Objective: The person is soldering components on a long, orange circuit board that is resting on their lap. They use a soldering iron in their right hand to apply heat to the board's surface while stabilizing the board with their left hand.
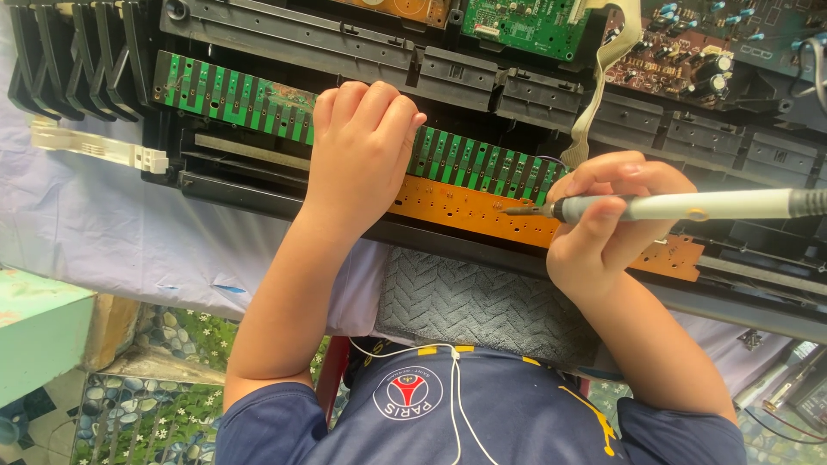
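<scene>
On the opened keyboard chassis (345, 43), the left hand (362, 146) rested palm-down with its fingers curled loosely over the green key-contact board (233, 99), gripping nothing. The right hand (603, 220) had its fingers closed around a grey soldering iron (689, 205), pen-style, tip touching the orange circuit strip (465, 211) just below the green board. A grey towel (482, 301) lay near the wrists.
</scene>
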